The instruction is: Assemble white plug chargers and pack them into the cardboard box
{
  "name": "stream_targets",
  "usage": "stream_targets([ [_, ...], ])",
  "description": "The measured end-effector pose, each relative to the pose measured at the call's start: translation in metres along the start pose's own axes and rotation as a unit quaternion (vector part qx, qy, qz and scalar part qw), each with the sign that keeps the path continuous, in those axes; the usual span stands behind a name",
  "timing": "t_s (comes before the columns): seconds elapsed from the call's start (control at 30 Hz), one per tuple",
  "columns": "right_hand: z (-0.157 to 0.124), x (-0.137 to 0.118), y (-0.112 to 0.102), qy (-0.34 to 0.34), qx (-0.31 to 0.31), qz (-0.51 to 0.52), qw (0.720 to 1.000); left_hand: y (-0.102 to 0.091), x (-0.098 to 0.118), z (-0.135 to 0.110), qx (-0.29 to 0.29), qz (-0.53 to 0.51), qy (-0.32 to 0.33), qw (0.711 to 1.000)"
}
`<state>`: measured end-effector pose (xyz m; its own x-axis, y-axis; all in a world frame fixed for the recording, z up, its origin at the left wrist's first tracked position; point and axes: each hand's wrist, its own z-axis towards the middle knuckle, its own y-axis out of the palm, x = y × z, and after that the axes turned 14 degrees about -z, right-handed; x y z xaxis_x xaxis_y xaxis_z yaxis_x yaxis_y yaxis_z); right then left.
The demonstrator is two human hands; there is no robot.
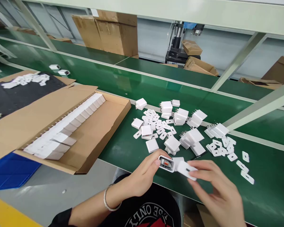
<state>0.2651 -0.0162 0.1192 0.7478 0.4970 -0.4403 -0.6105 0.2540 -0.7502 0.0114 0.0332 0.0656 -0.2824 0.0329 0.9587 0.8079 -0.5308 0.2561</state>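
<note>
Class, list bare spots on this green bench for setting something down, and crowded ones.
Bare: green mat between the open cardboard box and the heap of white plastic charger parts; mat right of the loose white plates; the long green belt behind. Crowded: the heap, and the left hand and right hand before it.

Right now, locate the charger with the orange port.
Head view, bottom centre: the charger is in the left hand, beside the white cover the right hand holds.
</note>
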Motion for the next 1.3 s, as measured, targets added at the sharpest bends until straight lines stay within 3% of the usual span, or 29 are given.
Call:
stream_targets([
  [0.17, 0.016, -0.025, 0.031, 0.009, -0.033, 0.049, 0.998, 0.004, -0.003, -0.003, -0.011, 0.02, 0.039, 0.999],
  [0.43, 0.014, -0.033, 0.052, 0.069, -0.018, 0.079, 0.994, 0.001, -0.008, -0.008, 0.013, 0.04, 0.077, 0.996],
  [0.57, 0.005, -0.032, 0.064, 0.109, -0.007, 0.102, 0.989, -0.002, -0.017, -0.012, 0.028, 0.022, 0.128, 0.991],
  [0.83, -0.016, -0.041, 0.11, 0.243, -0.038, 0.267, 0.932, -0.005, -0.025, -0.02, 0.012, 0.05, 0.197, 0.979],
  [1.0, -0.005, -0.044, 0.127, 0.27, -0.031, 0.326, 0.905, -0.011, -0.028, -0.024, 0.028, 0.081, 0.169, 0.982],
  [1.13, -0.007, -0.036, 0.139, 0.27, -0.024, 0.304, 0.913, -0.02, -0.034, -0.03, 0.043, 0.114, 0.107, 0.987],
  [1.3, -0.028, -0.025, 0.156, 0.259, -0.011, 0.238, 0.936, -0.03, -0.046, -0.036, 0.02, 0.105, 0.045, 0.993],
])
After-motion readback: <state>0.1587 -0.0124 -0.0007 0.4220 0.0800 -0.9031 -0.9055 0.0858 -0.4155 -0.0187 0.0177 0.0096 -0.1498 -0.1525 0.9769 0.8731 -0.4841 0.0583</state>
